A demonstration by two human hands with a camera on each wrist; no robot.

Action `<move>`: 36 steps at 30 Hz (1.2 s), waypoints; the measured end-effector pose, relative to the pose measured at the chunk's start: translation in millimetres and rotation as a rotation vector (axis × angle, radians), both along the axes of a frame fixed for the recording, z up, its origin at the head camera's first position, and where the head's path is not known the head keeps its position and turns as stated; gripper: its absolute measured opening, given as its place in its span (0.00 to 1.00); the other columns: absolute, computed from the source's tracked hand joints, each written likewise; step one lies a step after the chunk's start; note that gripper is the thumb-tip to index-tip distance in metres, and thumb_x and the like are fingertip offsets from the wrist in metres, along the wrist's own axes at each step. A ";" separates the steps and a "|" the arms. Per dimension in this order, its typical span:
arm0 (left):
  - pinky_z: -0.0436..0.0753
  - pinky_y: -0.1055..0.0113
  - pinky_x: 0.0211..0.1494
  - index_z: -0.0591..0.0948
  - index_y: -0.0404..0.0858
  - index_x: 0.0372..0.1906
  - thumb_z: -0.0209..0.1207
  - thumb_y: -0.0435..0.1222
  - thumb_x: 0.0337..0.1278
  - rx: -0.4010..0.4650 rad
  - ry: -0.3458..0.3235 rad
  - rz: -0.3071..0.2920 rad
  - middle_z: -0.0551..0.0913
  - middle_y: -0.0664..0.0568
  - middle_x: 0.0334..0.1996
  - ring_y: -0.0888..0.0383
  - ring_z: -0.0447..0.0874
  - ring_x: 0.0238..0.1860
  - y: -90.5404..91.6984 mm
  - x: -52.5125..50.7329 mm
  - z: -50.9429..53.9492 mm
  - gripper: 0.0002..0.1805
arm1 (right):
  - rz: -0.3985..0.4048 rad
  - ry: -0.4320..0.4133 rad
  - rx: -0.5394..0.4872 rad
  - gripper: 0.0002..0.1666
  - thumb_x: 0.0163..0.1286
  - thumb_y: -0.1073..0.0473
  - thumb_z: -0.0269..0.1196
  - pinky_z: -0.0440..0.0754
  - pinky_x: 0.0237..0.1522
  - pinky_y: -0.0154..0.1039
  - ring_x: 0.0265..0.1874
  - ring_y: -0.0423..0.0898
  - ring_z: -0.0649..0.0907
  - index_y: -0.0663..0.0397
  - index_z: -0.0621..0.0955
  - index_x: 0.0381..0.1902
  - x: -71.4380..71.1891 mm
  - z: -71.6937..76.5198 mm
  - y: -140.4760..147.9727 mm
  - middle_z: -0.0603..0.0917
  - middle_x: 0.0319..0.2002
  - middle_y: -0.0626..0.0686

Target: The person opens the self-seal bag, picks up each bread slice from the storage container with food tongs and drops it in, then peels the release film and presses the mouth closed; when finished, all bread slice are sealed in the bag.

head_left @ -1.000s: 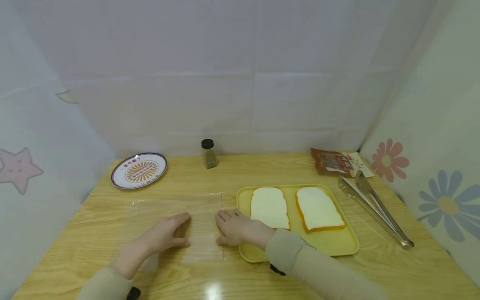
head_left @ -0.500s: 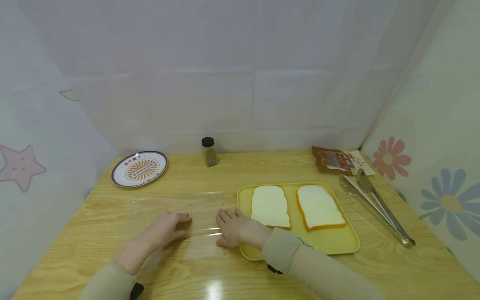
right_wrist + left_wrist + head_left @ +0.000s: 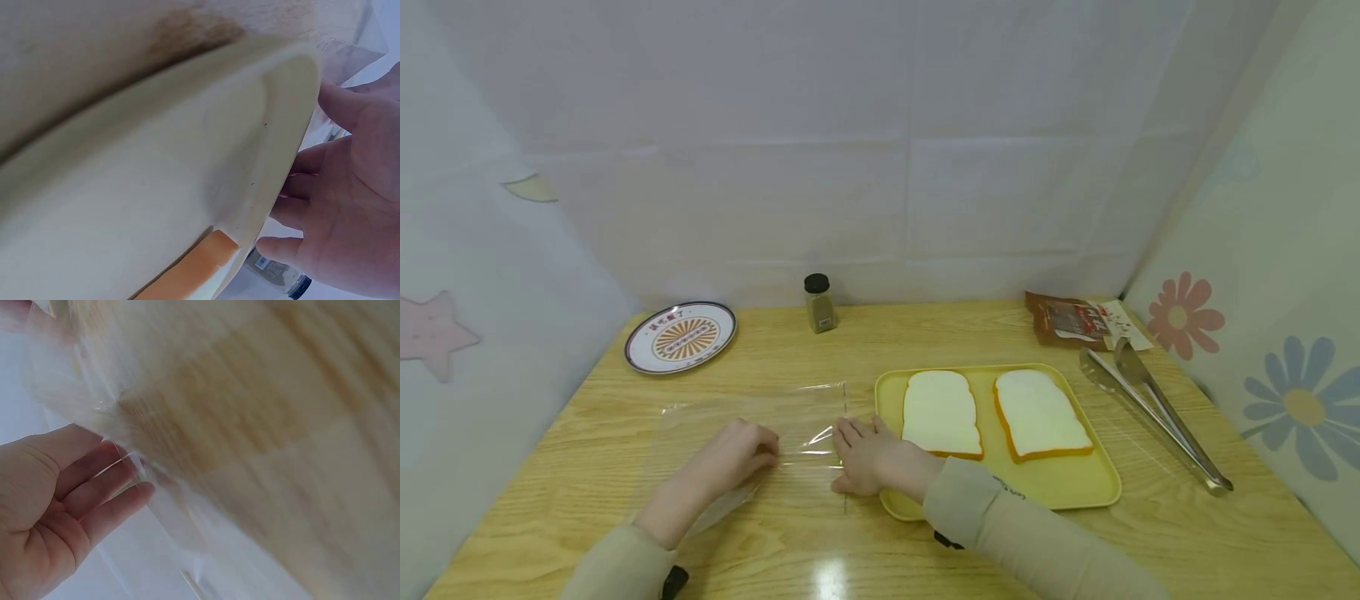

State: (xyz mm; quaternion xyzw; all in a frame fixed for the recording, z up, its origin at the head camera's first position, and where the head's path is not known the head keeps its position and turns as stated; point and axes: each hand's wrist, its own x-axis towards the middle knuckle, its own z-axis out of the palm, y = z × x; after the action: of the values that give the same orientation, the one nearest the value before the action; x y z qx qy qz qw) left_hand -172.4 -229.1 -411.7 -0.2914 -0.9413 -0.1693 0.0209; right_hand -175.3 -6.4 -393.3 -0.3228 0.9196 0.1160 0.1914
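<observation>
A thin clear plastic film lies on the wooden table in front of me. In the head view my left hand pinches it near its middle, and creases shine beside the fingertips. The left wrist view shows the film running past the thumb and fingers of that hand. My right hand rests on the film's right edge, fingers extended. It lies beside a yellow tray that bears two bread slices. In the right wrist view the tray's rim partly hides the right fingers.
Metal tongs lie right of the tray, with a brown-and-white food packet behind them. A spice jar with a black lid stands at the back. The patterned plate is at the back left. Fabric walls enclose the table.
My left thumb and fingers have come together on the plastic film, which now creases more between the hands. The right hand has stayed in place.
</observation>
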 end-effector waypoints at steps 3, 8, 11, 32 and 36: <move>0.76 0.74 0.26 0.80 0.43 0.20 0.64 0.29 0.49 0.004 -0.010 -0.012 0.81 0.59 0.20 0.72 0.70 0.22 -1.3 -0.2 0.3 0.09 | -0.009 -0.007 -0.008 0.45 0.69 0.33 0.47 0.50 0.75 0.48 0.75 0.43 0.49 0.48 0.50 0.75 0.2 0.6 -0.4 0.47 0.76 0.47; 0.71 0.77 0.22 0.76 0.43 0.17 0.61 0.28 0.53 0.016 -0.037 -0.040 0.76 0.61 0.16 0.72 0.63 0.19 -3.2 -0.2 0.6 0.13 | -0.029 -0.018 -0.011 0.45 0.69 0.34 0.48 0.49 0.75 0.48 0.75 0.43 0.49 0.48 0.50 0.75 0.9 2.1 -1.0 0.47 0.76 0.47; 0.71 0.77 0.23 0.78 0.42 0.18 0.61 0.27 0.52 0.013 -0.028 -0.034 0.78 0.61 0.17 0.73 0.64 0.20 -3.8 0.1 1.6 0.12 | -0.026 -0.013 -0.006 0.45 0.69 0.33 0.48 0.50 0.75 0.48 0.75 0.43 0.50 0.48 0.50 0.74 0.7 2.3 -1.2 0.47 0.76 0.47; 0.75 0.76 0.24 0.83 0.43 0.21 0.62 0.26 0.45 -0.006 0.151 0.002 0.82 0.61 0.20 0.73 0.69 0.20 -5.5 2.4 5.4 0.09 | -0.042 -0.029 -0.005 0.45 0.69 0.33 0.48 0.50 0.75 0.49 0.75 0.43 0.49 0.47 0.50 0.75 1.4 -0.9 -3.8 0.46 0.76 0.47; 0.72 0.77 0.22 0.82 0.43 0.19 0.61 0.26 0.46 -0.027 0.145 -0.011 0.80 0.63 0.18 0.73 0.66 0.19 -4.6 3.5 6.5 0.10 | -0.041 -0.023 -0.002 0.46 0.68 0.33 0.48 0.50 0.75 0.49 0.75 0.43 0.49 0.48 0.49 0.75 1.5 -0.1 -3.9 0.47 0.76 0.47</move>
State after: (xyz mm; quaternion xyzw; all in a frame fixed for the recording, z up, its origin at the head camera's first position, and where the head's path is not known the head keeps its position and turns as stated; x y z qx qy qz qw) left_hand -168.9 -233.6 -405.2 -0.3084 -0.9379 -0.1349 0.0842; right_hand -173.9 -10.3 -393.4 -0.3056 0.9238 0.1075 0.2040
